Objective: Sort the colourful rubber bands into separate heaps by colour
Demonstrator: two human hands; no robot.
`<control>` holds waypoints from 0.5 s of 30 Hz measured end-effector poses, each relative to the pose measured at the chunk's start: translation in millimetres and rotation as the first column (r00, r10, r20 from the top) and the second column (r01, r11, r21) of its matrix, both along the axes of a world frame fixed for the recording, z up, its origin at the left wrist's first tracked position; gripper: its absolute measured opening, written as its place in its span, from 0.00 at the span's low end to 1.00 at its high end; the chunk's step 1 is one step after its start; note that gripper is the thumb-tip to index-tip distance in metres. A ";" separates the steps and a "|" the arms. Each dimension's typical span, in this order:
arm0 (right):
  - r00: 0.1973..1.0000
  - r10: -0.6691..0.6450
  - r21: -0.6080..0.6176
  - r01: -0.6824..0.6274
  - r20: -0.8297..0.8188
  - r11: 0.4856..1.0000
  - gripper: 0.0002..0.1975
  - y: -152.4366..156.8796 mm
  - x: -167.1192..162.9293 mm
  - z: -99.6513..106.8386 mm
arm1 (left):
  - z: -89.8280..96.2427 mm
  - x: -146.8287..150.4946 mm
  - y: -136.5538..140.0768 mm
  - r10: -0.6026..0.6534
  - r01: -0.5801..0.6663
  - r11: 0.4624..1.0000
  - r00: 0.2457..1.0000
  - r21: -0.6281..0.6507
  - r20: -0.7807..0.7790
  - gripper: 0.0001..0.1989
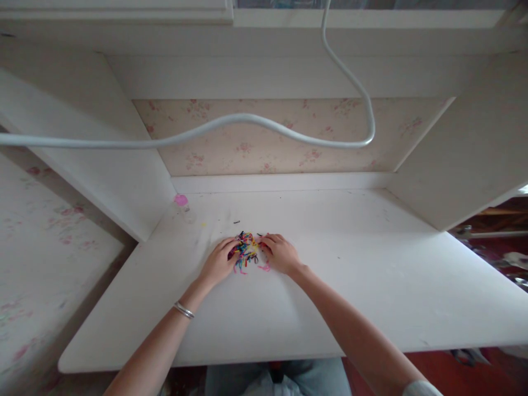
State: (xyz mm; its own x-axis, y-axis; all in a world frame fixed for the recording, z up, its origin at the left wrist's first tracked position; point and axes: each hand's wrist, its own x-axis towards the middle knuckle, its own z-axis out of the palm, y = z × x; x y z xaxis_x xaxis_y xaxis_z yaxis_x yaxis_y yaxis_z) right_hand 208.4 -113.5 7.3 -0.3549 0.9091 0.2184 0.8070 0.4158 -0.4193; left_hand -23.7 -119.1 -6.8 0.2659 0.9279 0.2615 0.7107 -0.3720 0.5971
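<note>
A loose pile of small, many-coloured elastic hair ties (246,248) lies on the white desk, between my two hands. My left hand (220,258) rests against the pile's left side, with its fingers curved and the thumb apart from them. From the right, my right hand (281,253) touches the edge of the pile, its fingers bent loosely over a few ties. Some pink ties (264,267) lie just below the right fingers. A single dark tie (236,221) sits apart, beyond the pile. What lies under the fingertips is partly hidden.
A small clear jar with a pink lid (181,201) stands at the desk's back left corner. White side panels bound the desk (371,286) left and right. A white cable (247,118) hangs across the view above it. A silver bracelet (183,310) circles my left wrist.
</note>
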 end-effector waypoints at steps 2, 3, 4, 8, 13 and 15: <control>0.998 -0.066 0.002 0.066 -0.026 0.998 0.16 4.4 16.4 1.9 | -0.4 -3.0 2.3 0.033 -0.033 0.999 0.999 0.005 0.036 0.18; 0.995 -0.091 0.005 0.091 -0.033 0.996 0.17 6.0 23.2 2.8 | -0.1 -3.7 3.4 0.047 -0.047 0.999 0.997 0.008 0.055 0.18; 0.993 -0.110 0.007 0.111 -0.036 0.994 0.17 7.1 28.7 3.4 | 0.6 -3.8 4.2 0.056 -0.057 0.998 0.996 0.011 0.074 0.19; 0.986 -0.161 0.005 0.162 -0.045 0.987 0.18 2.9 39.2 0.5 | 5.8 0.1 1.9 0.018 -0.019 1.000 0.992 0.011 0.125 0.19; 0.995 -0.042 0.000 0.042 -0.088 0.999 0.20 -14.2 25.4 -9.8 | 6.8 20.7 -1.8 -0.113 0.116 0.993 0.984 -0.014 0.137 0.19; 0.992 0.034 0.009 -0.033 -0.119 0.999 0.22 -18.1 13.1 -9.3 | 7.8 33.1 1.7 -0.142 0.146 0.989 0.979 -0.013 0.149 0.19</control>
